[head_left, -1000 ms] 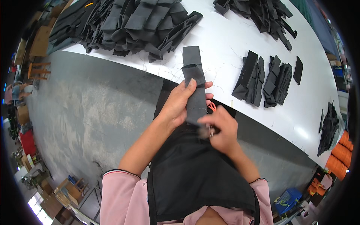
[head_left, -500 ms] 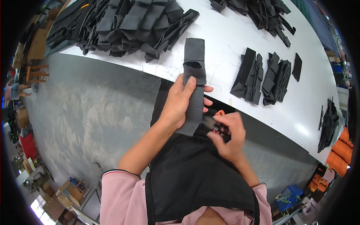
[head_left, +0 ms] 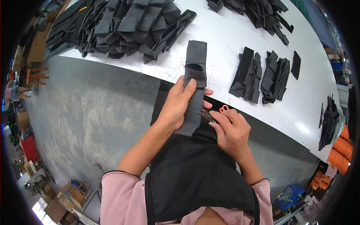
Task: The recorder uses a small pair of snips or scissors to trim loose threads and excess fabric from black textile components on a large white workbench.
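Grey floor point(head_left: 97, 108): worn and patchy, spreading leftward under the tabletop's slanting edge.
White tabletop point(head_left: 221, 33): runs across the upper part of the view, near edge sloping down to the right, a few loose threads point(head_left: 208, 69) lying on it.
Black apron point(head_left: 202, 176): covers the person's front, between two pink sleeves point(head_left: 122, 197).
Large heap point(head_left: 131, 28): dark fabric pieces, overlapping, at the tabletop's upper left.
Far heap point(head_left: 260, 15): more dark pieces, upper right, well apart from the large heap.
Held strip point(head_left: 196, 101): dark fabric with a raised fold and a dark opening toward its upper end; it reaches across the tabletop's near edge, lower end just above the apron.
Two bundles point(head_left: 245, 77) point(head_left: 276, 78): dark pieces, side by side on the tabletop, right of the strip.
Right hand point(head_left: 234, 129): thumb and fingers pinched around a small tool, near the strip's right side.
Left hand point(head_left: 178, 99): clamped on the strip, thumb on top, fingertips showing past its right edge.
Flat piece point(head_left: 296, 65): single, dark, right of the bundles.
Small tool point(head_left: 207, 116): dark, narrow, partly hidden by the right hand; its tip is at the strip's right edge, touching or not I cannot tell.
Orange loop point(head_left: 224, 108): just above the right hand.
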Available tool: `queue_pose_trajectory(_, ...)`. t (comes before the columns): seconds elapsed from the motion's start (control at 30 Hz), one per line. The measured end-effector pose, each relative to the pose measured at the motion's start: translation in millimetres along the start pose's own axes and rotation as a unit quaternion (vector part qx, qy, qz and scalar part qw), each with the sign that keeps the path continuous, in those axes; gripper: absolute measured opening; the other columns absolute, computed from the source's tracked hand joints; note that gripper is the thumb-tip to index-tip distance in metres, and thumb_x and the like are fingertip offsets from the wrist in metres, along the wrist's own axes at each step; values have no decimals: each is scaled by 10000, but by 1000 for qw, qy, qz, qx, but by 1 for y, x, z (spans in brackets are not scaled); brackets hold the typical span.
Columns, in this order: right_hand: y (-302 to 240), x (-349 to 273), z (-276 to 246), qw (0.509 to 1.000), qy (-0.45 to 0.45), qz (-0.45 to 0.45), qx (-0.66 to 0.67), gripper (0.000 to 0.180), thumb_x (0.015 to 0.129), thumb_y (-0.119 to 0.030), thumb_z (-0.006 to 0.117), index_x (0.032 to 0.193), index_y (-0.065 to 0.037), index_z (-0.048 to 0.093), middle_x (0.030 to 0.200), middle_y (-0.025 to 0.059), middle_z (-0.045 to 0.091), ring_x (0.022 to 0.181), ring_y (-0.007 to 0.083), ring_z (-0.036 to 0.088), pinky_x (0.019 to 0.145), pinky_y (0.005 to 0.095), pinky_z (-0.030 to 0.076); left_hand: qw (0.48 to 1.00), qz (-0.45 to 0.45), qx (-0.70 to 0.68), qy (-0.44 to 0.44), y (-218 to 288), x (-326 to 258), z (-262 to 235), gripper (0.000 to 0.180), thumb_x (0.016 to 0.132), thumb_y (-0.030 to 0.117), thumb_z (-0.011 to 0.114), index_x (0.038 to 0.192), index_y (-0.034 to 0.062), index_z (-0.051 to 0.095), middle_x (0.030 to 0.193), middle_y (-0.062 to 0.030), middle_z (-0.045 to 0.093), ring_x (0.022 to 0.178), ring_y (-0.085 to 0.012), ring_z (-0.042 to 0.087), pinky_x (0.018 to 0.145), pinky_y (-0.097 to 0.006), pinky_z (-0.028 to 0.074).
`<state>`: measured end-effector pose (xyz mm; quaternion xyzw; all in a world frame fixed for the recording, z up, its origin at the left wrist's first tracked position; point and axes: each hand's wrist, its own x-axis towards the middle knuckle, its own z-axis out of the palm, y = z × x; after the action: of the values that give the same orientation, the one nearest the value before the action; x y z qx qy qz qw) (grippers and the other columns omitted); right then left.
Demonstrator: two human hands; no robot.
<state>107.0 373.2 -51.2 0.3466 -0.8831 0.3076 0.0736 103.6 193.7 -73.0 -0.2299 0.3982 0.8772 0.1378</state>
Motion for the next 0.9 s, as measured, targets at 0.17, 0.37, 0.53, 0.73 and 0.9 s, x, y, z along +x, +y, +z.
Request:
queue_pose_trajectory(0.17, -6, 0, -3, 1000, -10, 1, -25, 274, 659, -29, 723, 924, -70, 671, 753, 54, 572, 587, 210, 528, 533, 300, 408, 1000, -11, 5, -8, -2, 1, -1, 339, 975, 335, 432, 1166, 56, 417, 1002, -175, 630, 722, -233, 659, 607, -357, 563)
queue_pose_trajectory(0.37, -6, -4, 1, 999, -5, 47, 21, 264, 674, -47, 721, 930, -65, 661, 739, 48, 545, 589, 196, 530, 518, 298, 410, 1000, -15, 7, -7, -2, 1, -5, 348, 976, 339, 426, 1181, 58, 407, 1011, -177, 628, 740, -241, 659, 614, -365, 563)
queue_pose_trajectory(0.53, -12, 2, -3, 999, 8, 34, 38, 290, 665, -80, 732, 941, -74, 642, 762, 42, 504, 585, 188, 525, 504, 293, 407, 1000, -24, -8, -2, -2, -1, -4, 333, 979, 331, 421, 1171, 59, 413, 1017, -179, 627, 751, -249, 661, 627, -375, 568)
queue_pose_trajectory(0.73, -19, 10, 5, 992, -94, 70, 35, 231, 676, -46, 724, 890, -36, 637, 806, 81, 515, 615, 237, 562, 559, 308, 460, 999, -19, -31, -6, -4, -2, -4, 342, 979, 335, 420, 1154, 41, 411, 1011, -176, 623, 748, -242, 660, 630, -358, 569)
queue_pose_trajectory(0.9, -19, 11, 14, 996, -82, 37, 23, 246, 670, -58, 733, 890, -37, 624, 778, 72, 503, 620, 231, 560, 545, 313, 450, 999, -15, -38, -2, -5, -2, -4, 354, 981, 341, 414, 1146, 27, 404, 1005, -177, 619, 729, -227, 656, 618, -339, 567)
